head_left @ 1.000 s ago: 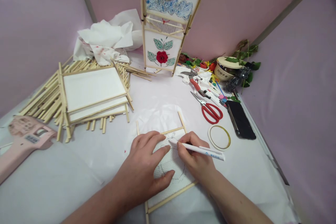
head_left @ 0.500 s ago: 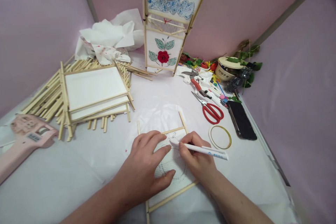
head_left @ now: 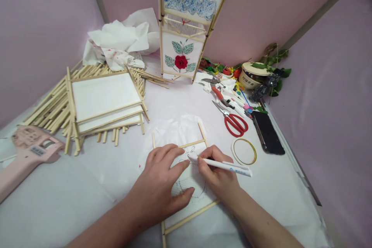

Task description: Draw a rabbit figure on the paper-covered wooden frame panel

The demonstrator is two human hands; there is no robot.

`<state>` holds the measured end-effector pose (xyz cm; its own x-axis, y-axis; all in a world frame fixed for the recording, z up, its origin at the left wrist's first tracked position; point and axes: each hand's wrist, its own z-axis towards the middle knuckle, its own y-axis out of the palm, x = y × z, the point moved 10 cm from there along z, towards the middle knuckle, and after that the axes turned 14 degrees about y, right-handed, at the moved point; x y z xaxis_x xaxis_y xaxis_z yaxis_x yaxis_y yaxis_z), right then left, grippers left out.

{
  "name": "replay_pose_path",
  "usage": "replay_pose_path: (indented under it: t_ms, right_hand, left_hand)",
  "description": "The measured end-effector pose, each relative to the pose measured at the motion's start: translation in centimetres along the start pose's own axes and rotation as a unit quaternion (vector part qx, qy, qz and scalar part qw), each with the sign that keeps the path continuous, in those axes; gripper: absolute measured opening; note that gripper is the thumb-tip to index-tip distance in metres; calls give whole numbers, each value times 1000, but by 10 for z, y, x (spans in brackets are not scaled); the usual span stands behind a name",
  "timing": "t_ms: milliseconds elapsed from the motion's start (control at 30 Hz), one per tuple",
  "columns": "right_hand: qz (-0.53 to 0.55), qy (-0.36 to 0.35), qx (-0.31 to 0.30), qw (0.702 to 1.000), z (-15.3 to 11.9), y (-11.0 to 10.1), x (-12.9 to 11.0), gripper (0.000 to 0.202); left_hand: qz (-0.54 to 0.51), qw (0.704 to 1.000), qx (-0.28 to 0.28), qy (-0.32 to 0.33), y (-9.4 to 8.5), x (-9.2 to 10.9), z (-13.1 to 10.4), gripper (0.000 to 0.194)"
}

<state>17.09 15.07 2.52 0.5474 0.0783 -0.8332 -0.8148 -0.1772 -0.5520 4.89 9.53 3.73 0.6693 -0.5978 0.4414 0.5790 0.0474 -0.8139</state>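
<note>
Barely shifted, right hand (head_left: 218, 172) pinches pen (head_left: 225, 165), lower centre; left hand (head_left: 159, 174) spreads over panel (head_left: 182, 212), dotted outline (head_left: 204, 192) drawn, uncoloured.

The scissors (head_left: 236, 124) lie behind the tape roll (head_left: 244, 151), left of the phone (head_left: 268, 132), seemingly untouched.

The right hand (head_left: 219, 170) holds a white pen (head_left: 225, 165) against the framed white sheet (head_left: 193, 182).

One head-worn view — looking forward and down, the work surface close.
</note>
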Motion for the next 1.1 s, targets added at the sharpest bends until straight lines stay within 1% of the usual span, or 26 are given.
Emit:
replay_pose_path:
  t_ms: [467,800,1100]
  right_hand:
    - [-16,-20,21,999,-1,-3,-2,12]
    - [0,-11,5,1000,-1,-1,0,14]
    - [-8,-12,3,1000,-2,0,-2,13]
  left_hand:
    - [-1,1000,5,4,-1,0,0,37]
    - [1,1000,5,3,-1,1,0,37]
    - [-1,1000,-1,1,0,0,0,37]
